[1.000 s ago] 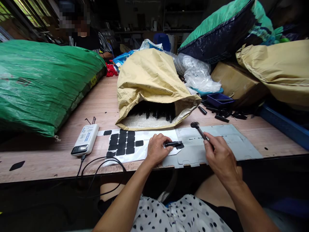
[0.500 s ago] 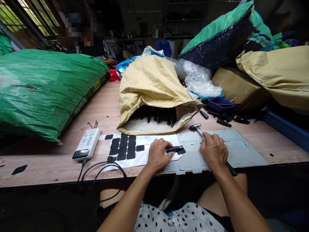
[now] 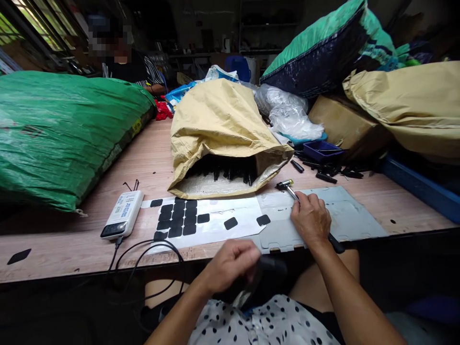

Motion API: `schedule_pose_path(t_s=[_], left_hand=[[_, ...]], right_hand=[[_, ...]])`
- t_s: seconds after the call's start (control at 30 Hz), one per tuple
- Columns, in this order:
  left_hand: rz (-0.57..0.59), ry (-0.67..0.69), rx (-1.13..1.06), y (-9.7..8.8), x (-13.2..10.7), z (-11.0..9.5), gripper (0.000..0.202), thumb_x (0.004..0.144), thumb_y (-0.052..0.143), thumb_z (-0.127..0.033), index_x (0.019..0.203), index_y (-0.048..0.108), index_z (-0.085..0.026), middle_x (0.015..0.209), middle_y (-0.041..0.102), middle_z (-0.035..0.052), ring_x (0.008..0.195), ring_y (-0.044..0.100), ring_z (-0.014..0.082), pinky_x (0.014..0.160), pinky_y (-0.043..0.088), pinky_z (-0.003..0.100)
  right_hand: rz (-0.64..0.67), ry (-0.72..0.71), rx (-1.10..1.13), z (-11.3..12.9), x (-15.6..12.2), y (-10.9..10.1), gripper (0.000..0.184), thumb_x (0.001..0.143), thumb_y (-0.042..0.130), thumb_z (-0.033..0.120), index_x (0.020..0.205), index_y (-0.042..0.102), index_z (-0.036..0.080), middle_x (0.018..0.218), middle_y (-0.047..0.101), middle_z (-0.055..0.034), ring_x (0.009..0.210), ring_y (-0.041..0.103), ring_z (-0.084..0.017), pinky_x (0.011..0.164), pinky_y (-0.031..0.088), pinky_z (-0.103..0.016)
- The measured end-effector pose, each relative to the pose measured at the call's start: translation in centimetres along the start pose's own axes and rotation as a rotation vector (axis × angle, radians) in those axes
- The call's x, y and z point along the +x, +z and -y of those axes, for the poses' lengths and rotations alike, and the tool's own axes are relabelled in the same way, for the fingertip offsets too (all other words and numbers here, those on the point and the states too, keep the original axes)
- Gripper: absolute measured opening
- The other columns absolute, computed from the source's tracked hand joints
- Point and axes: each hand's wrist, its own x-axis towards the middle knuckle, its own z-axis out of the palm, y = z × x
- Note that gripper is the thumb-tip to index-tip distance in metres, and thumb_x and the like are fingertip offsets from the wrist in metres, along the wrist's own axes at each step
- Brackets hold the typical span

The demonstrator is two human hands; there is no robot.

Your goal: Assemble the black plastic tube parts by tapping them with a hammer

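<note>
My right hand (image 3: 312, 218) is wrapped round a small hammer (image 3: 292, 192). Its metal head, with a yellowish end, lies over the grey sheet (image 3: 345, 211), and its dark handle sticks out behind my palm. My left hand (image 3: 233, 263) is in front of the table edge, above my lap, fingers curled and blurred by motion. A dark smeared shape (image 3: 271, 265) shows just right of it; I cannot make out whether it is held. Beyond that hand, black rounded patches (image 3: 185, 215) lie on a white sheet (image 3: 215, 230), with one (image 3: 263, 220) near the sheet's right end.
An open tan sack (image 3: 223, 124) with black parts inside lies ahead. A white power bank (image 3: 122, 215) with a black cable stands left. A green sack (image 3: 64, 139) fills the left side. Black parts (image 3: 326, 178) and a blue tray (image 3: 321, 149) lie right. Another person (image 3: 131, 72) sits behind.
My left hand has drawn back from the sheet to below the table edge, taking the slim black part off the sheet. The right hand still grips the hammer. The view has shifted slightly.
</note>
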Motion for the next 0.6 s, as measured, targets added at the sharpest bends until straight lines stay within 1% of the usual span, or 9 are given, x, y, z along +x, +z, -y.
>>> schedule_pose_path(t_s=[0.07, 0.1, 0.13, 0.17, 0.2, 0.3, 0.37, 0.47, 0.6], left_hand=[[0.258, -0.206, -0.162, 1.1, -1.7, 1.4, 0.047, 0.092, 0.060, -0.063, 0.081, 0.063, -0.017, 0.058, 0.057, -0.0022, 0.053, 0.051, 0.0112, 0.058, 0.037, 0.025], [0.325, -0.300, -0.209, 1.5, -2.1, 2.6, 0.048, 0.087, 0.064, -0.066, 0.083, 0.063, -0.017, 0.055, 0.057, -0.0030, 0.050, 0.048, 0.0103, 0.056, 0.035, 0.025], [0.335, -0.380, -0.235, 1.9, -2.4, 4.0, 0.050, 0.083, 0.067, -0.067, 0.084, 0.063, -0.018, 0.054, 0.057, -0.0033, 0.048, 0.046, 0.0098, 0.055, 0.033, 0.024], [0.285, -0.446, -0.242, 2.1, -2.5, 5.6, 0.053, 0.079, 0.068, -0.070, 0.082, 0.062, -0.018, 0.053, 0.058, -0.0031, 0.047, 0.044, 0.0096, 0.054, 0.031, 0.024], [0.183, -0.504, -0.230, 2.2, -2.4, 7.4, 0.057, 0.076, 0.068, -0.074, 0.077, 0.062, -0.017, 0.051, 0.058, -0.0025, 0.046, 0.043, 0.0098, 0.054, 0.030, 0.025], [-0.237, -0.656, -0.097, 2.1, -1.8, 12.8, 0.072, 0.069, 0.057, -0.088, 0.056, 0.059, -0.018, 0.048, 0.052, -0.0002, 0.051, 0.043, 0.0120, 0.060, 0.034, 0.029], [-0.406, -0.736, 0.014, 2.0, -1.4, 15.5, 0.076, 0.068, 0.052, -0.092, 0.046, 0.054, -0.019, 0.048, 0.048, 0.0002, 0.055, 0.044, 0.0142, 0.068, 0.039, 0.033], [-0.447, -0.785, 0.087, 1.9, -0.9, 17.6, 0.072, 0.068, 0.058, -0.089, 0.043, 0.051, -0.021, 0.049, 0.046, 0.0004, 0.059, 0.049, 0.0182, 0.073, 0.042, 0.036], [-0.402, -0.787, 0.151, 2.6, -0.6, 17.1, 0.057, 0.074, 0.065, -0.073, 0.052, 0.056, -0.021, 0.053, 0.050, 0.0005, 0.062, 0.052, 0.0199, 0.067, 0.042, 0.034]], right_hand=[[0.000, 0.000, -0.003, 0.1, 0.0, -0.1, 0.034, 0.099, 0.047, 0.026, 0.126, 0.067, 0.021, 0.100, 0.061, -0.0091, 0.091, 0.050, -0.023, 0.071, 0.029, -0.034], [-0.001, -0.001, -0.006, 0.1, 0.0, -0.1, 0.034, 0.099, 0.047, 0.026, 0.126, 0.067, 0.021, 0.099, 0.061, -0.0091, 0.091, 0.050, -0.023, 0.071, 0.029, -0.034], [-0.002, -0.003, -0.009, 0.1, 0.0, -0.1, 0.034, 0.099, 0.047, 0.025, 0.126, 0.067, 0.021, 0.099, 0.061, -0.0090, 0.091, 0.051, -0.023, 0.071, 0.029, -0.034], [-0.002, -0.006, -0.012, 0.1, 0.0, -0.1, 0.034, 0.098, 0.048, 0.025, 0.126, 0.067, 0.021, 0.099, 0.061, -0.0090, 0.091, 0.051, -0.023, 0.071, 0.029, -0.034], [-0.003, -0.009, -0.013, 0.1, 0.0, -0.1, 0.034, 0.098, 0.048, 0.025, 0.126, 0.067, 0.021, 0.098, 0.061, -0.0089, 0.090, 0.050, -0.023, 0.071, 0.029, -0.034], [-0.019, -0.015, -0.008, 0.0, 0.0, 0.1, 0.033, 0.097, 0.049, 0.024, 0.124, 0.068, 0.021, 0.097, 0.061, -0.0086, 0.090, 0.050, -0.023, 0.070, 0.029, -0.034], [-0.034, -0.017, -0.007, -0.1, 0.0, 0.3, 0.033, 0.097, 0.050, 0.024, 0.124, 0.068, 0.021, 0.096, 0.061, -0.0085, 0.090, 0.050, -0.022, 0.070, 0.029, -0.034], [-0.049, -0.019, -0.007, -0.1, -0.1, 0.4, 0.033, 0.096, 0.050, 0.024, 0.123, 0.068, 0.021, 0.096, 0.061, -0.0083, 0.089, 0.050, -0.022, 0.070, 0.029, -0.034], [-0.052, -0.022, -0.004, -0.1, -0.1, 0.4, 0.032, 0.096, 0.051, 0.025, 0.123, 0.069, 0.021, 0.096, 0.061, -0.0085, 0.088, 0.050, -0.022, 0.069, 0.028, -0.034]])
